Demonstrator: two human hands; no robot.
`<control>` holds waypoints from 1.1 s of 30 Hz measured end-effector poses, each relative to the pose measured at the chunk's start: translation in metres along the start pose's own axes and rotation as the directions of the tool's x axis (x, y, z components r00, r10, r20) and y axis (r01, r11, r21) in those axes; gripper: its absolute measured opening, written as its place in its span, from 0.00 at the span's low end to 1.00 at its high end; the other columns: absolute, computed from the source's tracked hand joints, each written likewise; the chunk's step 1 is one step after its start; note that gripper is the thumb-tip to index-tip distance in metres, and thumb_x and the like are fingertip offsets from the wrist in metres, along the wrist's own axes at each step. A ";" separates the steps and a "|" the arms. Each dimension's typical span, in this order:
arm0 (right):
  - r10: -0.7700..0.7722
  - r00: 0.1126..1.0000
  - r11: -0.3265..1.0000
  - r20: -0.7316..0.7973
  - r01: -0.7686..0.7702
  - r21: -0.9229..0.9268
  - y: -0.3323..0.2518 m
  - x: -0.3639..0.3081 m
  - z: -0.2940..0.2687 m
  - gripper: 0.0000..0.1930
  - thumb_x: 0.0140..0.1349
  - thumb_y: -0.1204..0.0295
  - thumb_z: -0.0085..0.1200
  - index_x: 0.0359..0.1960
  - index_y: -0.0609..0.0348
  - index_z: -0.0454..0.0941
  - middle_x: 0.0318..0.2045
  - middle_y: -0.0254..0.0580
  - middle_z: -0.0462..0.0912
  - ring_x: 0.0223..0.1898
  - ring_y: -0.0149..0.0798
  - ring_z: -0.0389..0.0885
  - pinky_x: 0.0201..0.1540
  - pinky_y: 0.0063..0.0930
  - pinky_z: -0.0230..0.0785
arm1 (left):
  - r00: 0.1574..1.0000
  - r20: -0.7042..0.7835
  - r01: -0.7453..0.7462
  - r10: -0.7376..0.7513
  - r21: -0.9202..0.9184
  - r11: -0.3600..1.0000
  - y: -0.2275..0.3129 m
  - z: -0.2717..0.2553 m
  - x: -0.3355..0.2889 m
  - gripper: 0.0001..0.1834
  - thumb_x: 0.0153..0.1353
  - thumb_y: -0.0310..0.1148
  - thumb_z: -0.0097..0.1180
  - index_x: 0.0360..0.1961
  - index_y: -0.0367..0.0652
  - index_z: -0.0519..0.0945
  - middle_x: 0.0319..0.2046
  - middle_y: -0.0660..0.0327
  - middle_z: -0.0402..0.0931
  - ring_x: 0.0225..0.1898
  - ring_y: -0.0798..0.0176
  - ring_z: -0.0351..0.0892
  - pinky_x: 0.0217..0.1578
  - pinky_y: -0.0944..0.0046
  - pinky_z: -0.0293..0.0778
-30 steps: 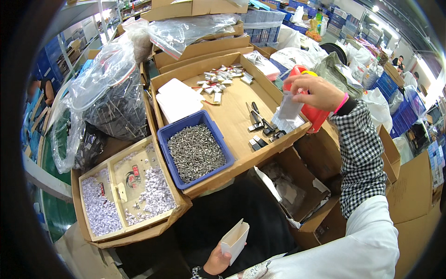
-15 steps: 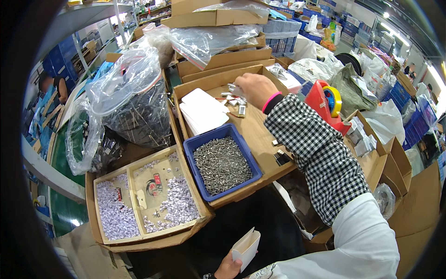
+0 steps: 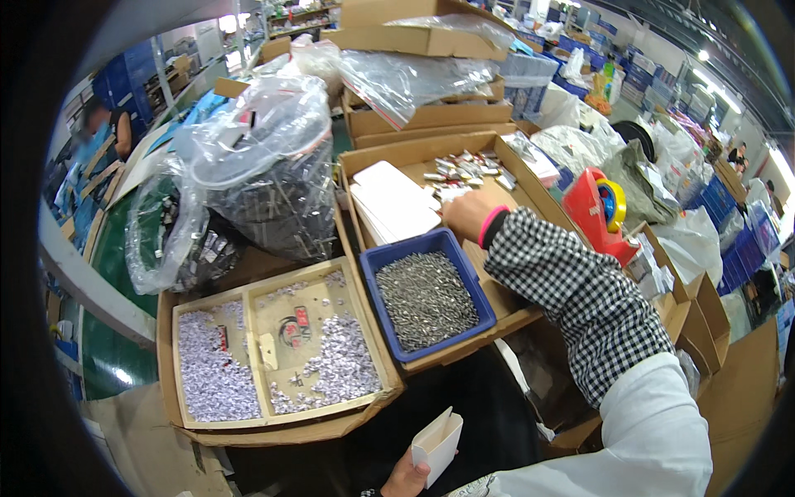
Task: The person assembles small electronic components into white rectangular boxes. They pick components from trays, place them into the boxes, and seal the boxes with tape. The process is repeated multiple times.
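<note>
Low at the front, my left hand (image 3: 404, 479) is closed around a small white paper box (image 3: 437, 443) whose upper end stands open. My right hand (image 3: 472, 215) is over a shallow cardboard tray (image 3: 530, 195), its fingers curled downward and mostly hidden; what they hold I cannot make out. Small shiny metal pieces (image 3: 469, 168) lie loose just beyond it. Left of the hand is a stack of flat white boxes or cards (image 3: 389, 199). In the tray's near part, a blue plastic bin (image 3: 489, 319) is full of small metal parts (image 3: 426, 298).
A divided wooden tray (image 3: 263, 364) with many tiny whitish pieces stands at the left. Behind it are clear plastic bags (image 3: 273, 190) of dark parts. A red tape dispenser (image 3: 590, 211) stands at the right. Cardboard boxes (image 3: 431, 124) are stacked behind. Another person (image 3: 120, 132) is at the far left.
My right hand has drawn back toward me from the metal pieces, which now show spread out. The view has shifted a little. My left hand still holds the white box.
</note>
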State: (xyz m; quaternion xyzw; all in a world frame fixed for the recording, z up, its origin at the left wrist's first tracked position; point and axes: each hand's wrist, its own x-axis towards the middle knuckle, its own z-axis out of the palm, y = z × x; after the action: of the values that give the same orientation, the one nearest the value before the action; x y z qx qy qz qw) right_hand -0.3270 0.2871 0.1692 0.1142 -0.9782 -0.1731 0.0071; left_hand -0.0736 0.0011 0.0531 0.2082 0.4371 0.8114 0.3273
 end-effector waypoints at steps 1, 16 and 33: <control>-0.007 1.000 0.999 -0.026 0.006 -0.045 -0.001 0.001 0.004 0.09 0.56 0.71 0.49 0.27 0.57 0.83 0.27 0.46 0.83 0.31 0.44 0.84 0.31 0.33 0.76 | 1.000 -0.001 -0.002 0.002 -0.025 1.000 0.000 0.001 0.000 0.52 0.56 0.64 0.49 0.67 0.34 0.49 0.63 0.57 0.59 0.57 0.62 0.65 0.54 0.65 0.64; 0.039 0.999 0.987 -0.035 -0.033 0.159 0.006 0.009 0.026 0.12 0.56 0.70 0.46 0.31 0.58 0.83 0.32 0.49 0.83 0.37 0.47 0.82 0.40 0.37 0.75 | 0.997 0.000 -0.081 0.081 -0.065 0.995 0.008 0.018 -0.025 0.47 0.60 0.59 0.48 0.67 0.33 0.49 0.65 0.53 0.55 0.62 0.58 0.60 0.59 0.62 0.60; -0.013 0.997 1.000 -0.078 0.012 -0.009 0.018 -0.022 0.000 0.14 0.64 0.71 0.41 0.50 0.56 0.69 0.31 0.48 0.80 0.32 0.44 0.83 0.31 0.36 0.76 | 0.999 -0.025 -0.024 0.024 -0.025 0.999 -0.002 0.025 -0.023 0.46 0.58 0.61 0.49 0.65 0.34 0.54 0.59 0.55 0.63 0.56 0.60 0.68 0.55 0.61 0.66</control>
State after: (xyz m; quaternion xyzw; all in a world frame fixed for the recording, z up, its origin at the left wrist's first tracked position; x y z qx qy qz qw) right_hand -0.3098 0.3081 0.1763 0.1269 -0.9758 -0.1726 0.0444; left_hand -0.0415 -0.0002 0.0634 0.1993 0.4284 0.8233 0.3147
